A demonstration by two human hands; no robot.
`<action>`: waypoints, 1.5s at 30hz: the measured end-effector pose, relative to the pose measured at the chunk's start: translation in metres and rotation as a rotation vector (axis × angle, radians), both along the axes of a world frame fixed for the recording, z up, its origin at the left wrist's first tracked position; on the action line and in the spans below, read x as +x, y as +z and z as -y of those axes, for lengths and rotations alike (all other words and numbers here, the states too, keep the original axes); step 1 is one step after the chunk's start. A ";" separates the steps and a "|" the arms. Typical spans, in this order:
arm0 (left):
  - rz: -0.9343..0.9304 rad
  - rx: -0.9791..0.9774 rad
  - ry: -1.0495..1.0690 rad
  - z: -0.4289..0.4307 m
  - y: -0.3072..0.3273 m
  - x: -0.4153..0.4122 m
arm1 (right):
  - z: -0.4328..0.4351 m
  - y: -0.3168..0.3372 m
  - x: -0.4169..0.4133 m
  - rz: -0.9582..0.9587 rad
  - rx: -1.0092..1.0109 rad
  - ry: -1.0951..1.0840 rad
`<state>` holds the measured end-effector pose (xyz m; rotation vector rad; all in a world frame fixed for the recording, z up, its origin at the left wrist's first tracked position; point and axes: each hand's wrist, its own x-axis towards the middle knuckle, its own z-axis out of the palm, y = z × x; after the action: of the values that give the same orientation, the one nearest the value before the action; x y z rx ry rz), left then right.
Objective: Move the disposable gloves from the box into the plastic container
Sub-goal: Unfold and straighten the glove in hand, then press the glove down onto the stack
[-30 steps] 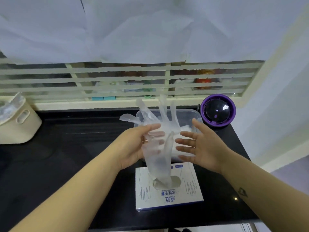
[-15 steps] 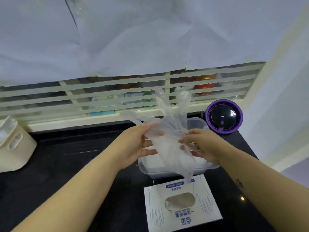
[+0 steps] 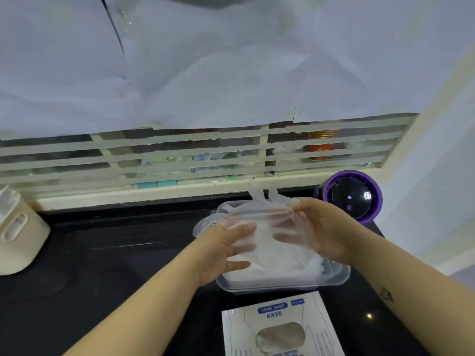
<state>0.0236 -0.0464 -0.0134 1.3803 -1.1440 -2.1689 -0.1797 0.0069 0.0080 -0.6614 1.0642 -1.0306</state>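
Note:
A clear disposable glove (image 3: 264, 222) is spread between both hands just above the clear plastic container (image 3: 334, 277), its fingers pointing away toward the wall. My left hand (image 3: 223, 249) holds its left edge, thumb on top. My right hand (image 3: 323, 227) holds the right edge, fingers showing through the film. The container holds a white pile of gloves (image 3: 282, 268). The white glove box (image 3: 280, 330) lies flat in front of the container, its oval opening facing up.
The black countertop (image 3: 115, 265) carries a cream bin (image 3: 18, 237) at the far left and a round purple-rimmed device (image 3: 352, 196) behind the container on the right. A slatted window sill runs along the back; the wall stands close on the right.
Both hands carried the glove from above the box forward and down onto the container. The right hand, open a second ago, now holds the glove's edge.

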 end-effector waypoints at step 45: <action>0.328 -0.797 -0.590 0.050 0.051 -0.010 | 0.022 0.023 -0.049 -0.240 -0.036 0.134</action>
<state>0.0135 -0.0969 0.0380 1.1078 -2.4359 -1.4521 -0.2287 -0.0155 0.0308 -0.8900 1.1933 -0.8706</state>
